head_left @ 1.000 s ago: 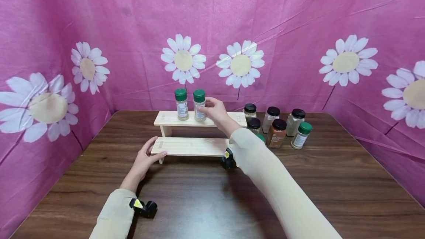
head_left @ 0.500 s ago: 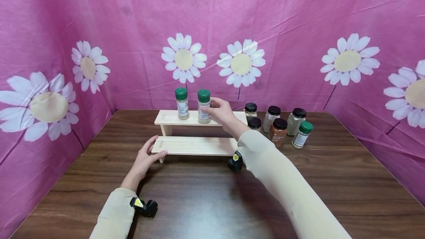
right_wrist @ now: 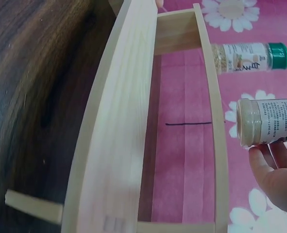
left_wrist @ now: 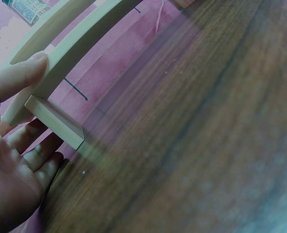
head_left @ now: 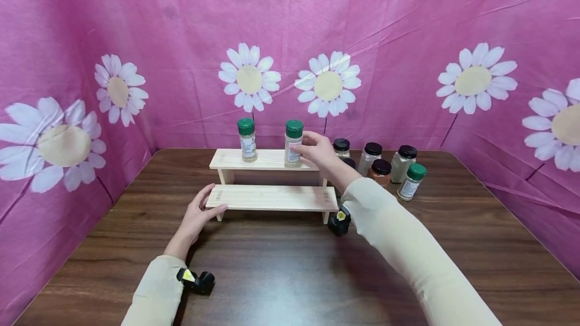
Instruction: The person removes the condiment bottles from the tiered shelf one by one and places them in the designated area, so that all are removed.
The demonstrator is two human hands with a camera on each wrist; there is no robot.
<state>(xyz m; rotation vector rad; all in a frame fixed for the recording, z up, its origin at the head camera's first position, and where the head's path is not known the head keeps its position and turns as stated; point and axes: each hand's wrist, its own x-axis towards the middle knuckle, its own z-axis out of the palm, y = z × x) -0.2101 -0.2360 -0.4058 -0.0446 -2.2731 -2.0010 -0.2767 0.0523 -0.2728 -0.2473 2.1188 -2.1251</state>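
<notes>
A two-tier light wooden rack stands mid-table. My left hand grips the left end of its lower tier; in the left wrist view the thumb lies on the board and the fingers reach past the leg. My right hand holds a green-capped spice jar upright at the upper tier, thumb in front. In the right wrist view, the base of this jar shows a gap from the upper board's edge. Another green-capped spice jar stands on the upper tier, left of it.
Several black-lidded jars and a green-capped shaker stand right of the rack; the right forearm partly hides some. A pink cloth with daisies hangs behind the brown wooden table.
The right hand has moved the held spice jar rightwards along the upper tier, widening its gap from the other jar. The left hand has stayed on the rack's end.
</notes>
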